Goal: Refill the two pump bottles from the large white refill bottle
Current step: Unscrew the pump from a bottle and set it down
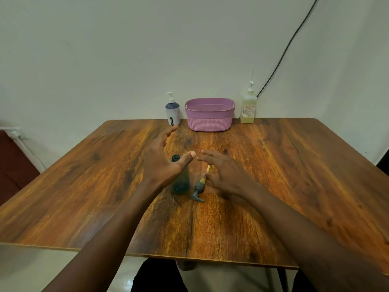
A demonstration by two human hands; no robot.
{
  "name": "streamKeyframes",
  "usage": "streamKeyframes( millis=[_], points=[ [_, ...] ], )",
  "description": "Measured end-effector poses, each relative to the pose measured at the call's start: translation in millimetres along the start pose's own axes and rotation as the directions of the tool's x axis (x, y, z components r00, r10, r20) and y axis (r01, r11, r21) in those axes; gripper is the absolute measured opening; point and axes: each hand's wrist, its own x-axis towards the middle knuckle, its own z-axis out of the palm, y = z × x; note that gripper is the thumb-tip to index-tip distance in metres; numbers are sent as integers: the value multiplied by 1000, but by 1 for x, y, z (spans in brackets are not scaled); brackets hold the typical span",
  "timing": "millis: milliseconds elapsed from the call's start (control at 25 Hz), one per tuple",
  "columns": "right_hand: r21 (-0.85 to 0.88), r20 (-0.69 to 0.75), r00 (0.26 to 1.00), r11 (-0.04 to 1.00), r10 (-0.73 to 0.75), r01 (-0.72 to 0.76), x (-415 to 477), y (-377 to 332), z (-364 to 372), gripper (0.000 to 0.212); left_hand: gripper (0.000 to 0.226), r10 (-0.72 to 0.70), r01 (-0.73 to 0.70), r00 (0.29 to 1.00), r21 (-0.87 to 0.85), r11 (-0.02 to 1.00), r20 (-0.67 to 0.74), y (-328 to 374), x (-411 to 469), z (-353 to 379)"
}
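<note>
Hands first: your left hand (162, 159) and right hand (223, 175) are spread open, holding nothing. Between them stands the uncapped green bottle (180, 180), likely light, smooth plastic; grip its body, beside the pump head (199, 191) lying on the table (294, 186).

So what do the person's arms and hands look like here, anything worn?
Both forearms are bare up to the frame's bottom edge: no sleeves in view. The left hand and right hand wear no gloves, and no rings, watch or bracelets show. The picture is slightly blurred, so small details may be missed.
</note>
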Motion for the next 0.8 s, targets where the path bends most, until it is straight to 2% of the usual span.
streamKeyframes(
  millis=[120,280,520,680,800],
  points=[
    [134,-141,985,988,97,-78,12,14,-12,68,79,34,-34,999,30,999,12,18,23,21],
    [264,-295,929,954,222,-144,27,47,-35,74,82,-4,-1,995,52,999,99,23,65,71],
    [408,-315,830,856,459,-319,62,131,-50,68,81,-55,50,966,27,998,251,29,140,168],
    [518,-298,724,742,623,-425,101,211,-52,65,81,-149,159,946,-11,987,289,22,203,251],
    [548,-294,677,699,675,-459,135,270,-50,64,78,-174,190,934,-22,982,313,14,246,307]
  ],
)
